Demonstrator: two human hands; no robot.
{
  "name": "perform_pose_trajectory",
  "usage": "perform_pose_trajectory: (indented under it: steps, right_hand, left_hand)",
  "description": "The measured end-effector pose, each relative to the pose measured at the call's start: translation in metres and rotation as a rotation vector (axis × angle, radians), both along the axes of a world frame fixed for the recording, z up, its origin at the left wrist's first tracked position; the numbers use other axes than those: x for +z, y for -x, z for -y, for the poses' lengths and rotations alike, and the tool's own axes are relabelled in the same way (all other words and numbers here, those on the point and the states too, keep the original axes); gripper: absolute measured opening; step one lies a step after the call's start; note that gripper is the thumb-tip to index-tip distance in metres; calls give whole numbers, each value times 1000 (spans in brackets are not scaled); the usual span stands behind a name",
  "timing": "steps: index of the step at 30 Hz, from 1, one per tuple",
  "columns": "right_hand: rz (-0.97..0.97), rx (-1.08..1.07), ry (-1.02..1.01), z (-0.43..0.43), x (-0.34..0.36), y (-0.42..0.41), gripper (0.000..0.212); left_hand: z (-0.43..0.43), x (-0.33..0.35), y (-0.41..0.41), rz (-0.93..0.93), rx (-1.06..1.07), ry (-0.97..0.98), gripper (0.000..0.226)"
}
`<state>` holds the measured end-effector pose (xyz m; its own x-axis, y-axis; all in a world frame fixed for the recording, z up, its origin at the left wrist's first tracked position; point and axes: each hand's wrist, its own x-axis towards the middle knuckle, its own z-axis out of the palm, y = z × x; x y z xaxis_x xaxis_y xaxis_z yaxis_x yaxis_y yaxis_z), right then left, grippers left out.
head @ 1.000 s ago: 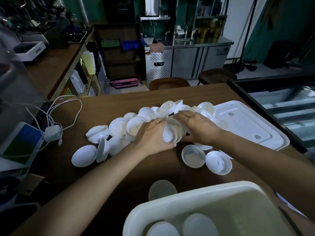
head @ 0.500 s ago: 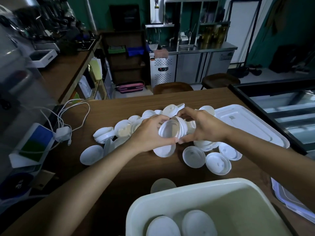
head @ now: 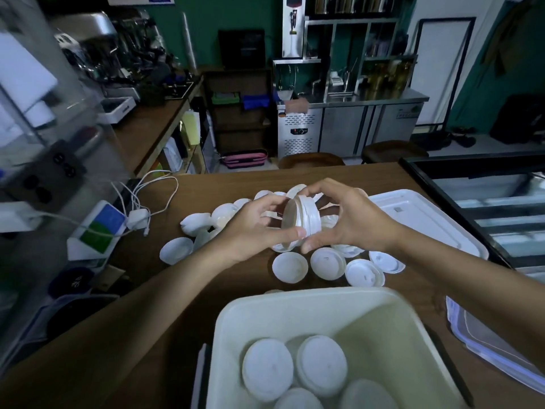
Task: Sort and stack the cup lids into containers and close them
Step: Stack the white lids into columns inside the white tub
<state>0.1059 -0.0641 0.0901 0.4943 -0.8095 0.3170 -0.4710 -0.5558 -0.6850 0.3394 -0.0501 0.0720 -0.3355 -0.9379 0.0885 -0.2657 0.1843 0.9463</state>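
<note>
No text, brand or number can be read anywhere. Marks are seen on the steel counter unit's (head: 408,113) right door and on a dark round tub (head: 69,283) at the lower left, possibly printed labels, but both are too blurred to be made out.

lid stack (head: 303,222): white, nested, on edge, frame centre | loose lids (head: 290,267): white, scattered below and left of it | container (head: 295,308): cream, open, lower centre, lids inside

White cup lids (head: 328,263), cream container (head: 383,317), brown table (head: 206,190).
</note>
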Motion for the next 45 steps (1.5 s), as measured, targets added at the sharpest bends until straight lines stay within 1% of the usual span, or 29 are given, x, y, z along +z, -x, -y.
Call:
perform_pose_trajectory:
  steps: [3, 7, 10, 16, 19, 20, 21, 23, 25, 27, 28, 31, 34, 35, 38, 42, 45]
  right_hand:
    - [-2, 34, -36, -12, 1, 7, 83]
    - [41, 76, -72, -27, 5, 13, 79]
    - [50, 103, -119, -38, 5, 15, 75]
    - [2, 117, -195, -68, 8, 18, 75]
    - [-26, 124, -224, -83, 10, 20, 75]
    - [-54, 126, -224, -88, 11, 21, 75]
    - [-100, 131, -218, -95, 12, 23, 75]
    - [-229, 149, -197, -108, 14, 24, 76]
    - [-415, 147, -172, -121, 15, 24, 80]
    - [-618, 117, -155, -131, 12, 22, 83]
    - [-686, 112, -152, -134, 9, 22, 83]
    - [-768, 126, -181, -143, 3, 19, 83]
    - [-938, 111, -234, -150, -4, 9, 80]
    - [-961, 106, -234, -151, -9, 5, 80]
    - [-970, 80, -210, -149, -30, -9, 87]
    - [-1011, 35, -205, -149, -55, -23, 89]
    - [-1021, 38, -164, -149, -64, -23, 95]
  left_hand:
    - [-17, 1, 9, -4, 45, -25, 67]
    - [-38, 2, 19, -121, 72, -101, 53]
    - [-57, 7, 25, -141, 80, -130, 43]
    - [-77, 8, 10, 24, 56, -56, 50]
    - [-86, 9, -5, 42, 25, -52, 67]
    - [-91, 11, -10, 90, -16, -47, 72]
    - [-97, 14, -15, 188, -66, -22, 74]
    - [-107, 18, -20, 478, -175, 79, 73]
    - [-115, 21, -18, 706, -286, 185, 71]
    - [-122, 21, -12, 846, -402, 206, 70]
    - [-124, 20, -9, 888, -456, 211, 69]
    - [-123, 13, -6, 923, -565, 231, 61]
    - [-120, 2, -3, 1004, -624, 192, 66]
    - [-120, -2, -2, 1035, -637, 178, 67]
    - [-119, -13, 0, 1120, -652, 159, 64]
    - [-121, -22, 2, 1245, -630, 185, 54]
    - [-126, -30, 4, 1314, -583, 185, 61]
